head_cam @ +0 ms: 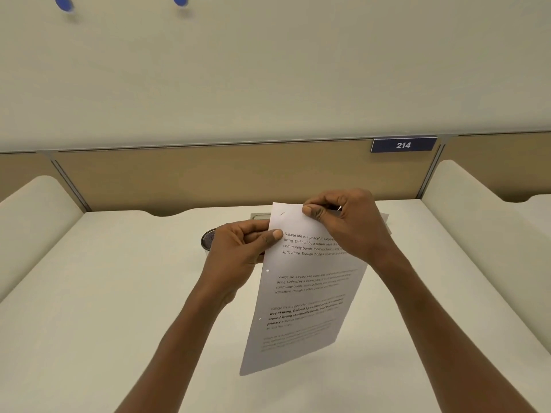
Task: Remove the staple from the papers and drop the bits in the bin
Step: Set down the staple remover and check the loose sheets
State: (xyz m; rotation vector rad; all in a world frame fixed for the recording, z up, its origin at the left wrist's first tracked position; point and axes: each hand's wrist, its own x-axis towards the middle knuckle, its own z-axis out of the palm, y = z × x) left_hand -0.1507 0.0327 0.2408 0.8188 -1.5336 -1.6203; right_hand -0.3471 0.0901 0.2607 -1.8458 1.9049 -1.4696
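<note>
Papers point(301, 281) were held above the desk point(104, 293): left hand point(241, 248) pinched their left edge, right hand point(343, 225) pinched the top near the staple point(282, 213).

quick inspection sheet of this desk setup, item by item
surface: pale desk, bare where it shows, with a notch at its back edge.
job's things: printed papers held up off the desk; staple in the top left corner; a dark round container, possibly the bin, behind the left hand.
clutter: a small grey plate set in the desk behind the papers.
grip: left hand pinches the papers' left edge; right hand pinches the top edge, with a thin metal glint by its fingers, too small to identify.
cables: nothing seen.
surroundings: tan partition, a sign reading 214, pale side dividers, two blue dots on the wall.
</note>
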